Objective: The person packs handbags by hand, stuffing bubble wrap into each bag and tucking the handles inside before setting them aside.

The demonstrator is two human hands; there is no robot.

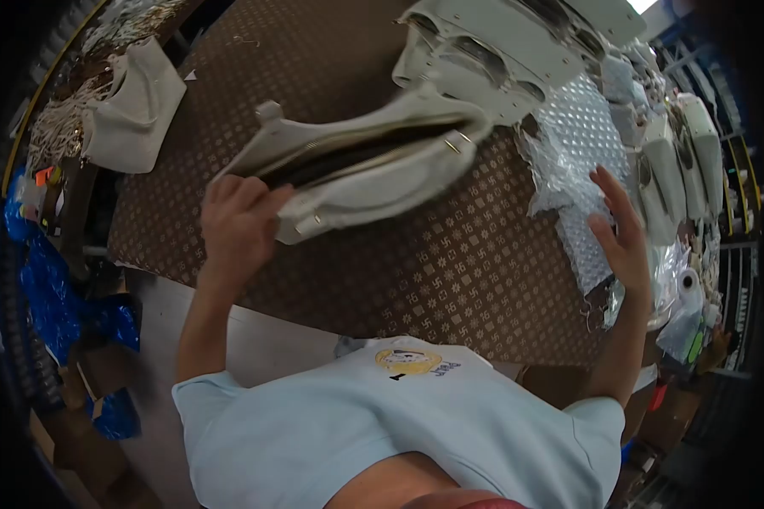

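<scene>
My left hand (242, 216) grips the near left end of a white handbag (365, 195). The bag's long top opening faces up and shows a dark inside; gold-coloured metal fittings sit at both ends of its front. It is tilted above the brown patterned table cover, its right end farther from me. My right hand (621, 233) is raised at the right with fingers apart and nothing in it. Beside that hand lies a sheet of bubble wrap (579, 136); whether they touch I cannot tell.
Several white bags (475, 64) stand at the far side of the table (450, 280), and more white bags (666, 170) line the right. Another white bag (136, 110) lies at the far left beside a heap of pale straps (57, 136). Blue plastic (51, 297) hangs at the left.
</scene>
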